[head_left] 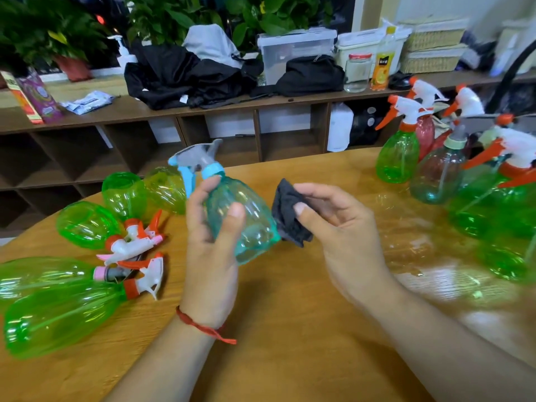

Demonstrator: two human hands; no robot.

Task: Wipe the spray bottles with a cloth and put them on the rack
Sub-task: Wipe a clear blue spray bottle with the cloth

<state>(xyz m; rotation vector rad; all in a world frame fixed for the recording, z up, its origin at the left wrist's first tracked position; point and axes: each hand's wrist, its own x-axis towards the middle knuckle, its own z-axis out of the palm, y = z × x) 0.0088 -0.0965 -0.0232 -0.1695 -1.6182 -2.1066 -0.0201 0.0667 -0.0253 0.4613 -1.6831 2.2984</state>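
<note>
While the left hand (213, 242) is gripping a teal spray bottle (243, 219) around its body, thumb across the front and fingers curled behind, the bottle is tilting with its blue collar and grey trigger head pointing up and away from the person. The bottle is looking empty; no liquid is showing inside. The right hand (339, 227) is pinching a dark cloth (287, 216) between thumb and fingers, and the cloth is touching the bottle's right side, just beside the left thumb. Both hands are hovering above a wooden table (290, 329). Left of the left hand, several green bottles (58, 311) are lying on their sides, transparent, with orange-and-white trigger heads bunched together near the left wrist. Right of the right hand, well apart from it, a group of upright bottles (398, 158) is standing, green, teal and reddish, with the nearest ones blurring at the frame edge; whether they are holding liquid cannot be told. Beyond both hands, a low shelf unit (203, 111) is carrying black bags (310, 75), boxes and a jar. A red string (200, 326) is circling the left wrist.
</note>
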